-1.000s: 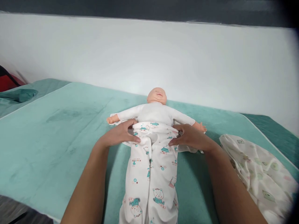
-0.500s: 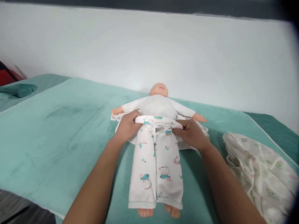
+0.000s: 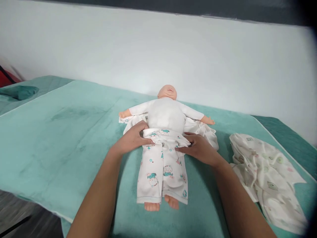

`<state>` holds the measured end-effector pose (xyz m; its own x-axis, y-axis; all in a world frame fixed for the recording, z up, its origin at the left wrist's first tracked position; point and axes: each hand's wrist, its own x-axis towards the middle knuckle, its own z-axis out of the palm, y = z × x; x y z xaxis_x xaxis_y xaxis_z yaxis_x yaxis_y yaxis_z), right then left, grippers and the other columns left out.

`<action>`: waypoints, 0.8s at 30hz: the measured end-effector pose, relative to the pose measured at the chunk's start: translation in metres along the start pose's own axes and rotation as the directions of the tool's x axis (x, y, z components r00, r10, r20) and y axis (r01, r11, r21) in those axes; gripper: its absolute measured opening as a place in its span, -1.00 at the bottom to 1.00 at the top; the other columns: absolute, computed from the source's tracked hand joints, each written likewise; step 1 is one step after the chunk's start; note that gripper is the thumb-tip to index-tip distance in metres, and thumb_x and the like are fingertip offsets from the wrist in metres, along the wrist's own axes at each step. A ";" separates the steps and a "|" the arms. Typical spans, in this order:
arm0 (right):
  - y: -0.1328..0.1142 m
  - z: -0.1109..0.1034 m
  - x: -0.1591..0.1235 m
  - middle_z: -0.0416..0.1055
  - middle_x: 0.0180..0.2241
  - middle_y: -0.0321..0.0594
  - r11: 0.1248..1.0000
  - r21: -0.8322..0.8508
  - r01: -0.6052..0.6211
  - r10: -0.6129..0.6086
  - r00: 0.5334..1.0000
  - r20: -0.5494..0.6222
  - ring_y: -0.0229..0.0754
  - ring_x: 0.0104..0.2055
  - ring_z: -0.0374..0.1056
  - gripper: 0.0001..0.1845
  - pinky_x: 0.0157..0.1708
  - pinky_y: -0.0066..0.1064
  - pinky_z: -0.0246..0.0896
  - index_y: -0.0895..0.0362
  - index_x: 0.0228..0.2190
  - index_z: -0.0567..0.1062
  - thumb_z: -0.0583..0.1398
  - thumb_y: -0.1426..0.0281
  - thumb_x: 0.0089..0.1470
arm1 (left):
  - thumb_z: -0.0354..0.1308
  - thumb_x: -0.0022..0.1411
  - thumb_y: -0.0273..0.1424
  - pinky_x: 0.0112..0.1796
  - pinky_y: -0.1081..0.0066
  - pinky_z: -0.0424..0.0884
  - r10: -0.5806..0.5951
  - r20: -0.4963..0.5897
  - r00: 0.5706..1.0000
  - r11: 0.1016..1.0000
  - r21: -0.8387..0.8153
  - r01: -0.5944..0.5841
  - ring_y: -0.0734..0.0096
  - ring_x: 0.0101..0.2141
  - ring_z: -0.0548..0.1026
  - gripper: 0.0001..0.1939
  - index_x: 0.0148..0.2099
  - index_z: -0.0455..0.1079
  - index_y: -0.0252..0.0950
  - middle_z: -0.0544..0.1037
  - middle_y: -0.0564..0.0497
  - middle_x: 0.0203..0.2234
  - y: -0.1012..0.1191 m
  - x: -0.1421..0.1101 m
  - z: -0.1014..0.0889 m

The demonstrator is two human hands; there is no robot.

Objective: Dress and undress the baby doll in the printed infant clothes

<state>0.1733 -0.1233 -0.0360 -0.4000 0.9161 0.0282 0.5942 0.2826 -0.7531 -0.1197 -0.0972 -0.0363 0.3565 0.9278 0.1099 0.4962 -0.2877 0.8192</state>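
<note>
A baby doll (image 3: 166,114) with a soft white torso lies on its back, its head toward the wall and its arms spread. White pants (image 3: 151,181) with a cat print cover its legs, and the bare toes stick out below the hems. At the waistband's left side my left hand (image 3: 132,139) is closed on the cloth, thumb on the front. My right hand (image 3: 201,147) pinches the bunched waist cloth on the other side. Parts of a printed white garment (image 3: 204,130) lie spread under the doll's back and arms.
A crumpled white printed cloth (image 3: 267,175) lies to the right. Green covering (image 3: 61,142) spreads over the surface, which meets a white wall (image 3: 158,49) behind the doll. A red item (image 3: 7,77) shows at far left.
The waistband, held up off the belly before, now lies lower and more bunched against the doll. My hands have come down with it. The view has shifted slightly.
</note>
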 end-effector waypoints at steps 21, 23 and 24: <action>-0.013 0.043 -0.051 0.39 -0.44 -0.32 0.981 0.187 -0.044 0.069 0.990 -0.126 -0.14 -0.34 0.30 -0.80 -0.39 -0.38 0.16 0.09 -0.41 0.44 0.29 0.23 0.03 | 0.32 0.12 -0.25 -0.22 0.39 0.30 0.108 -0.141 0.984 0.993 -0.036 -0.115 0.36 -0.26 0.38 -0.71 -0.39 0.26 -0.24 0.41 0.06 -0.32 -0.004 -0.064 0.034; -0.012 0.055 -0.052 0.25 -0.55 -0.36 0.996 0.092 0.011 0.016 0.958 -0.287 -0.19 -0.40 0.21 -0.77 -0.41 -0.40 0.07 0.09 -0.56 0.31 0.26 0.34 0.01 | 0.22 0.18 -0.37 -0.30 0.40 0.23 0.115 -0.218 0.969 0.993 0.041 -0.109 0.42 -0.39 0.30 -0.70 -0.48 0.16 -0.25 0.31 0.11 -0.49 -0.007 -0.069 0.042; -0.011 0.061 -0.052 0.16 -0.59 -0.39 0.999 0.028 0.036 -0.023 0.920 -0.391 -0.22 -0.42 0.16 -0.71 -0.42 -0.40 0.02 0.08 -0.61 0.22 0.23 0.39 -0.02 | 0.16 0.20 -0.43 -0.34 0.40 0.18 0.110 -0.264 0.958 0.992 0.084 -0.091 0.44 -0.45 0.23 -0.69 -0.50 0.10 -0.25 0.23 0.14 -0.57 -0.010 -0.071 0.047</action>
